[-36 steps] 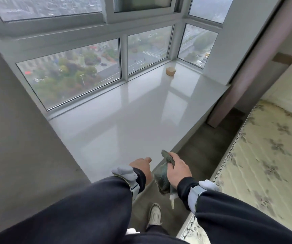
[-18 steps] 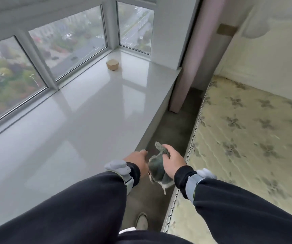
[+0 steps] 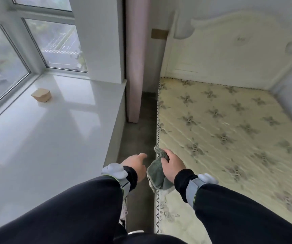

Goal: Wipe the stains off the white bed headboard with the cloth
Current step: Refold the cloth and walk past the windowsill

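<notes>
Left hand (image 3: pixel 134 164) loose and empty, right hand (image 3: pixel 173 164) tight around cloth (image 3: pixel 156 178).

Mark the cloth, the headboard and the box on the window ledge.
cloth (image 3: pixel 156 178), head view, on its hanging lower fold.
white headboard (image 3: pixel 229 55), head view, on its flat middle panel.
cardboard box (image 3: pixel 41 95), head view, near the middle of its visible side.
</notes>
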Demonstrator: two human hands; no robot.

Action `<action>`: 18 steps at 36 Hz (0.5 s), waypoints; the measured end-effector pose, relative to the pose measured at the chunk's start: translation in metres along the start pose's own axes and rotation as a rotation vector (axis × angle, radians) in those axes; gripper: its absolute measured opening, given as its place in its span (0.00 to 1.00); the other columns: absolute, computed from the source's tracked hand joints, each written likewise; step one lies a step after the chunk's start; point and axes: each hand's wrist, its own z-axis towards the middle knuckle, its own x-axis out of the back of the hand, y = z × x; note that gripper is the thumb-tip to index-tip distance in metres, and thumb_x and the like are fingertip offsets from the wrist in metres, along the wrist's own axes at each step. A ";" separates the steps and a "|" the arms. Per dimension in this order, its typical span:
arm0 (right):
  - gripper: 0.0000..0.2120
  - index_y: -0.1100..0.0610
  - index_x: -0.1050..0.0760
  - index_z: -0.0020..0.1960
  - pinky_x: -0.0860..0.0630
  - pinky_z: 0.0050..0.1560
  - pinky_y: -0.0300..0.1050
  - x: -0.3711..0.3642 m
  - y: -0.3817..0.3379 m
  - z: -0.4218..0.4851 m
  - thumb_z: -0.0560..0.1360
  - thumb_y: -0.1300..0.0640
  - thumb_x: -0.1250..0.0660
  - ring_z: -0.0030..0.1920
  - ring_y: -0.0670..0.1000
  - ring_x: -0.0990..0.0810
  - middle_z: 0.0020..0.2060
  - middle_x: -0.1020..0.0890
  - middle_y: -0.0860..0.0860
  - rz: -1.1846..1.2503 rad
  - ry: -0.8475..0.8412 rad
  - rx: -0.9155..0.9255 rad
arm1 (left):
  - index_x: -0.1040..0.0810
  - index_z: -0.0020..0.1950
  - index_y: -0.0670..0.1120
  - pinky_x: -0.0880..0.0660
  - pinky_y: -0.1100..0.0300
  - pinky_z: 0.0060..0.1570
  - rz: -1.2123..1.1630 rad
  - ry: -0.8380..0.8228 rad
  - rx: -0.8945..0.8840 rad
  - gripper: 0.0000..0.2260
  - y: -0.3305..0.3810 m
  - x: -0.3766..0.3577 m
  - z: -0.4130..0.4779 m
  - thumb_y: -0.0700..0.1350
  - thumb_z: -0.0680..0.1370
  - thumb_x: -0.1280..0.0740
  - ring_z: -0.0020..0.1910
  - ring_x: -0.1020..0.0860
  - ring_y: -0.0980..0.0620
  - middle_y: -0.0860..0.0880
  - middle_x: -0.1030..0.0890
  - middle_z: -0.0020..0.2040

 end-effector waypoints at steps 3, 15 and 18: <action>0.21 0.45 0.33 0.73 0.27 0.60 0.44 0.003 -0.014 0.033 0.81 0.54 0.43 0.61 0.55 0.23 0.64 0.22 0.50 -0.021 0.012 -0.025 | 0.38 0.78 0.55 0.27 0.52 0.64 0.005 -0.010 -0.033 0.24 -0.006 0.013 0.038 0.47 0.81 0.42 0.67 0.25 0.47 0.49 0.26 0.70; 0.21 0.46 0.34 0.74 0.30 0.63 0.42 0.034 -0.109 0.174 0.82 0.53 0.42 0.65 0.53 0.25 0.67 0.24 0.49 -0.083 0.053 -0.020 | 0.39 0.78 0.58 0.27 0.49 0.64 0.060 -0.003 -0.109 0.25 -0.031 0.138 0.193 0.46 0.81 0.44 0.68 0.27 0.46 0.50 0.28 0.72; 0.20 0.45 0.33 0.73 0.28 0.64 0.45 0.040 -0.123 0.199 0.82 0.54 0.42 0.63 0.53 0.24 0.65 0.22 0.50 -0.062 0.066 -0.028 | 0.39 0.78 0.60 0.27 0.48 0.64 0.046 -0.022 -0.105 0.25 -0.032 0.154 0.220 0.46 0.80 0.44 0.68 0.27 0.46 0.52 0.28 0.71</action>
